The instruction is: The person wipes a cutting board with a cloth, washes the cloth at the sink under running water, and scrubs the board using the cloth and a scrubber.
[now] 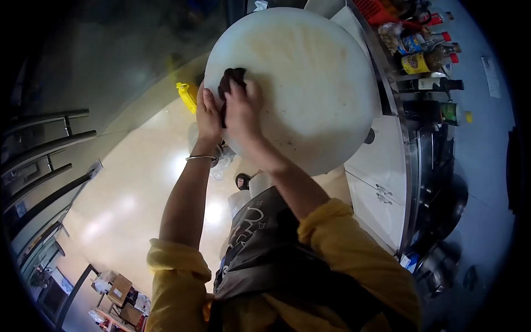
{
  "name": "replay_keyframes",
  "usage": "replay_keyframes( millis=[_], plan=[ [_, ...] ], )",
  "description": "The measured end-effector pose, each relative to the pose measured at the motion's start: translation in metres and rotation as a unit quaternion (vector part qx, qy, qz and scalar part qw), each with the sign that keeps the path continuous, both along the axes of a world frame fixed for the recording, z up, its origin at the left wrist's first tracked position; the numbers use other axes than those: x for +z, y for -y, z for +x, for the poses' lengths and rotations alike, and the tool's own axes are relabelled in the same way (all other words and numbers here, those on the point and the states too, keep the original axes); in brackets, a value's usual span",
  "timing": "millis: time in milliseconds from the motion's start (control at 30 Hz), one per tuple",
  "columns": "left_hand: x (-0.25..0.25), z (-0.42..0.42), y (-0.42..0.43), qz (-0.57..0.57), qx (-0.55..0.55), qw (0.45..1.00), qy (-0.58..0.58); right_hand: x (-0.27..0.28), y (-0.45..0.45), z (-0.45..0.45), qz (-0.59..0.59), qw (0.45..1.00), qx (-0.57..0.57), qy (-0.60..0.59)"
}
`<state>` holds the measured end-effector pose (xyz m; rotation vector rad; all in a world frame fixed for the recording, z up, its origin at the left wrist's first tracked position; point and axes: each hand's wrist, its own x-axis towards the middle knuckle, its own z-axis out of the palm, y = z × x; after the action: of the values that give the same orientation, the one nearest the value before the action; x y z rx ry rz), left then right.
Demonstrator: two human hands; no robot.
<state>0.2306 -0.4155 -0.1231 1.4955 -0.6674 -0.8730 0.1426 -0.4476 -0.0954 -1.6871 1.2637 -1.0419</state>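
Observation:
A large round white board [310, 83] with brownish stains and a few dark specks fills the upper middle. My right hand [243, 108] presses a dark, crumpled cloth [231, 80] against the board near its left edge, with the fingers closed on the cloth. Beside it, my left hand [208, 116] grips the board's left rim, thumb showing near the edge and the other fingers largely hidden. A metal bangle circles the left wrist.
Bottles [423, 62] and a red basket [373, 11] line the counter at the right, above white cabinets [381, 166]. A dark wok [456, 207] sits lower right. Metal rails [50, 145] stand at the left; a yellow object [188, 97] lies beyond the board's left edge.

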Motion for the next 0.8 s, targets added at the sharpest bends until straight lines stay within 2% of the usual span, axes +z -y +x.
replay_keyframes(
  millis=[33, 67, 133, 200, 233, 267, 333, 400, 467, 533, 567, 600, 633, 667, 700, 733, 767, 800],
  plan=[
    [-0.002, 0.002, 0.001, -0.002, 0.001, 1.000, 0.005, -0.007, 0.007, -0.014, 0.027, 0.997, 0.028, 0.071],
    [-0.003, 0.004, 0.001, 0.021, -0.008, 0.999, 0.024, -0.006, 0.024, -0.053, -0.010, 0.998, 0.068, 0.009],
    [-0.001, 0.009, -0.001, 0.047, -0.003, 0.998, 0.045, 0.028, 0.061, -0.118, 0.003, 0.996, -0.048, 0.072],
    [0.008, 0.008, -0.002, 0.094, -0.014, 0.993, -0.067, 0.000, 0.121, -0.190, 0.047, 0.985, -0.087, -0.140],
    [0.012, 0.007, 0.001, 0.072, -0.003, 0.991, -0.115, -0.014, 0.151, -0.225, 0.070, 0.963, -0.094, -0.243],
    [0.013, 0.003, 0.003, 0.066, 0.001, 0.991, -0.113, -0.004, 0.142, -0.210, -0.085, 0.843, -0.197, -0.492],
    [0.011, -0.005, 0.006, 0.060, 0.044, 0.996, -0.059, -0.001, 0.137, -0.178, -0.106, 0.850, -0.222, -0.465],
    [0.009, -0.008, 0.005, 0.068, 0.064, 0.995, -0.047, -0.013, 0.158, -0.168, -0.146, 0.867, -0.195, -0.434],
    [0.012, -0.009, 0.005, 0.053, 0.067, 0.996, -0.024, -0.021, 0.184, -0.139, -0.232, 0.891, -0.150, -0.360],
    [0.019, -0.012, 0.007, 0.055, 0.073, 0.996, -0.004, -0.038, 0.217, -0.089, -0.238, 0.944, -0.103, -0.205],
    [0.021, -0.013, 0.005, 0.064, 0.073, 0.995, 0.015, -0.035, 0.214, -0.061, -0.147, 0.984, -0.049, -0.089],
    [0.022, -0.012, 0.002, 0.070, 0.077, 0.995, 0.014, -0.019, 0.198, -0.034, -0.070, 0.996, -0.017, -0.044],
    [0.022, -0.011, 0.001, 0.056, 0.085, 0.995, -0.009, 0.000, 0.182, -0.007, 0.008, 1.000, 0.006, -0.002],
    [0.022, -0.010, 0.002, 0.040, 0.094, 0.994, -0.032, 0.017, 0.159, 0.014, 0.063, 0.998, 0.006, -0.031],
    [0.016, -0.011, 0.001, 0.044, 0.097, 0.994, -0.033, 0.008, 0.134, 0.023, -0.053, 0.996, 0.055, -0.039],
    [0.007, -0.011, 0.002, 0.027, 0.187, 0.979, -0.071, 0.000, 0.110, 0.033, -0.170, 0.980, 0.097, -0.046],
    [-0.001, -0.011, 0.002, 0.007, 0.278, 0.955, -0.106, 0.003, 0.083, 0.038, 0.023, 0.985, 0.171, 0.025],
    [-0.006, -0.014, -0.005, 0.004, 0.281, 0.954, -0.104, 0.009, 0.049, 0.034, 0.068, 0.973, 0.221, 0.018]
  ],
)
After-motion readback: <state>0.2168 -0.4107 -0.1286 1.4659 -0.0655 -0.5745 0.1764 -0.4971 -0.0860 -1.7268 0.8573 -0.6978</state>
